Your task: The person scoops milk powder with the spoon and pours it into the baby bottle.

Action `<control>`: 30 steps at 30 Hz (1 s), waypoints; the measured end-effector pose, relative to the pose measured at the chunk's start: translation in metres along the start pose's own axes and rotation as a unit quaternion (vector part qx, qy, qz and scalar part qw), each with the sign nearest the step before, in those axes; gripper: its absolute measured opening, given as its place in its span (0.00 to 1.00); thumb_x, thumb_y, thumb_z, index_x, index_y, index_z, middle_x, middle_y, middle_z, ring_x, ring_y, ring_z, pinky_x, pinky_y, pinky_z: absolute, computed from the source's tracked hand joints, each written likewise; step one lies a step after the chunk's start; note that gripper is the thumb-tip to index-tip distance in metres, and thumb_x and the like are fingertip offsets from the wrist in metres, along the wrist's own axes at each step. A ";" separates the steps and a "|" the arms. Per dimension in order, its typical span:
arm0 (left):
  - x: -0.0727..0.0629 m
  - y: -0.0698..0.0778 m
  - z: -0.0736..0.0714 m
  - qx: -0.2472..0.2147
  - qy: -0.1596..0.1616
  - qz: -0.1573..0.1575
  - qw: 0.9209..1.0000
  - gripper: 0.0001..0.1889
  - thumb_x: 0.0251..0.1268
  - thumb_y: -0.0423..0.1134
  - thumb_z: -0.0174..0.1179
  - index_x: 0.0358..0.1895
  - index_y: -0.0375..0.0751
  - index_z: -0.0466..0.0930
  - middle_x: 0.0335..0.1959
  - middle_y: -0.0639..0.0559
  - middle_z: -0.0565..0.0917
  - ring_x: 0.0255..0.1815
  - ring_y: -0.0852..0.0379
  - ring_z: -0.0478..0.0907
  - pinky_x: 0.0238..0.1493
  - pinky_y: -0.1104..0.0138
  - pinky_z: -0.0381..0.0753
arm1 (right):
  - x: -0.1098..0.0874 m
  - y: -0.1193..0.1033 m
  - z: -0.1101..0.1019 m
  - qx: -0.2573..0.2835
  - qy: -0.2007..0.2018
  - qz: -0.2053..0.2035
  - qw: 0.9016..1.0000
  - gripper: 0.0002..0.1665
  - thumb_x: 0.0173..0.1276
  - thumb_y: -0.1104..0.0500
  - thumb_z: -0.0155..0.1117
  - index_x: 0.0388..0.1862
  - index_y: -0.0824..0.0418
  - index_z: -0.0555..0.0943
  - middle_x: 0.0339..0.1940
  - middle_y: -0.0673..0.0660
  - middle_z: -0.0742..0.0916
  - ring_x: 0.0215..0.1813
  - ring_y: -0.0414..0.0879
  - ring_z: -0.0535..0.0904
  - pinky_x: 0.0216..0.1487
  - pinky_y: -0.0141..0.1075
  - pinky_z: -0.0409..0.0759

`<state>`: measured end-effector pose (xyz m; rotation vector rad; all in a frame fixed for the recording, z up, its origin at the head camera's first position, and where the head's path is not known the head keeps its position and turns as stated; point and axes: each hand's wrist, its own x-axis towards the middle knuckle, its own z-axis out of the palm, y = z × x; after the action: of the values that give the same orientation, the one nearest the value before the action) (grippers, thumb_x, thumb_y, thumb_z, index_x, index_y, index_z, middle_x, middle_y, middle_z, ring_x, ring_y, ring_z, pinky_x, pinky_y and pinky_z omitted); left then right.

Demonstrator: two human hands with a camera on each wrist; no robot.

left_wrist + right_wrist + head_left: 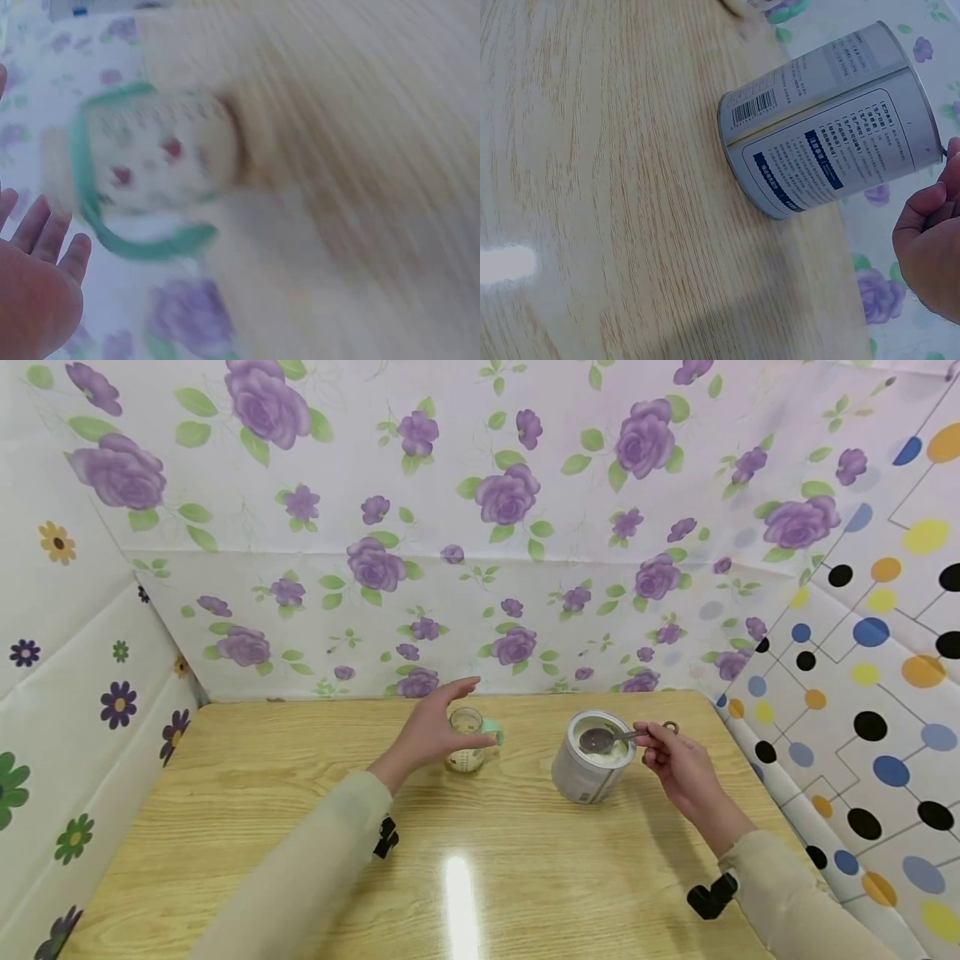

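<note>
A small clear glass bottle (465, 761) with a mint-green handle (492, 732) and printed hearts stands upright on the table, pale contents inside. My left hand (426, 732) is beside it, thumb and fingers spread apart. In the blurred left wrist view, a gap shows between the hand (37, 296) and the glass bottle (157, 154). To the right stands an open, light-grey printed can (579, 774) with pale, whitish contents. My right hand (682, 770) pinches the handle of a metal spoon (597, 741), whose bowl is at the can's mouth. The right wrist view hides the spoon's bowl.
The wood-grain table (330, 877) carries a bright light reflection near its front. A flowered cloth (450, 610) rises behind it, with a dotted cloth (862, 693) on the right. Black devices hang under both wrists.
</note>
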<state>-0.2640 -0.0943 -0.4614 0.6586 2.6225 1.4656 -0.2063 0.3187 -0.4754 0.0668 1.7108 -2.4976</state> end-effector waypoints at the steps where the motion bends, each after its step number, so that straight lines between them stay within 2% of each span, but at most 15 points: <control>1: 0.003 0.006 0.002 0.006 -0.003 0.009 1.000 0.52 0.57 0.57 0.82 0.84 0.60 0.63 0.80 0.51 0.71 0.81 0.45 0.66 0.77 0.39 0.66 | 0.000 0.000 0.000 0.000 0.000 0.000 1.000 0.20 0.89 0.55 0.53 0.53 0.61 0.91 0.35 0.49 0.93 0.32 0.37 0.82 0.41 0.29 0.83; 7: 0.017 0.037 0.024 0.035 -0.034 0.047 0.998 0.54 0.56 0.60 0.81 0.85 0.58 0.62 0.81 0.52 0.70 0.80 0.47 0.67 0.77 0.41 0.68 | 0.000 -0.002 -0.001 -0.002 0.004 -0.001 1.000 0.19 0.89 0.55 0.53 0.54 0.61 0.91 0.36 0.49 0.93 0.32 0.37 0.82 0.41 0.29 0.83; 11: 0.024 0.051 0.042 0.038 -0.056 0.056 0.996 0.55 0.55 0.61 0.81 0.85 0.59 0.62 0.82 0.54 0.68 0.80 0.48 0.67 0.77 0.44 0.68 | -0.001 -0.004 -0.001 -0.008 0.011 -0.002 1.000 0.19 0.88 0.54 0.54 0.53 0.60 0.91 0.36 0.49 0.93 0.33 0.37 0.82 0.41 0.29 0.83; 14: 0.027 0.058 0.056 0.028 -0.069 0.050 0.996 0.55 0.55 0.60 0.82 0.85 0.60 0.61 0.82 0.55 0.68 0.80 0.50 0.68 0.77 0.45 0.70 | -0.002 -0.004 0.001 -0.015 0.015 -0.002 1.000 0.18 0.88 0.54 0.55 0.51 0.59 0.91 0.36 0.49 0.93 0.33 0.37 0.82 0.40 0.29 0.84; 23: 0.035 0.058 0.098 0.013 -0.077 0.033 0.996 0.58 0.54 0.60 0.83 0.86 0.58 0.59 0.81 0.54 0.70 0.79 0.51 0.70 0.75 0.47 0.73 | 0.000 -0.002 0.001 -0.034 0.017 -0.006 0.999 0.18 0.87 0.53 0.57 0.51 0.60 0.91 0.36 0.49 0.93 0.32 0.38 0.80 0.39 0.29 0.82; 30: 0.041 0.053 0.124 -0.018 -0.073 0.014 0.997 0.60 0.53 0.59 0.84 0.87 0.57 0.55 0.82 0.49 0.69 0.80 0.46 0.69 0.75 0.47 0.73 | -0.001 -0.003 0.000 -0.038 0.017 -0.008 0.999 0.18 0.87 0.53 0.57 0.52 0.60 0.91 0.36 0.49 0.93 0.32 0.38 0.80 0.39 0.29 0.82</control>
<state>-0.2515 0.0456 -0.4791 0.7697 2.4826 1.4107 -0.2061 0.3202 -0.4727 0.0902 1.8242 -2.4530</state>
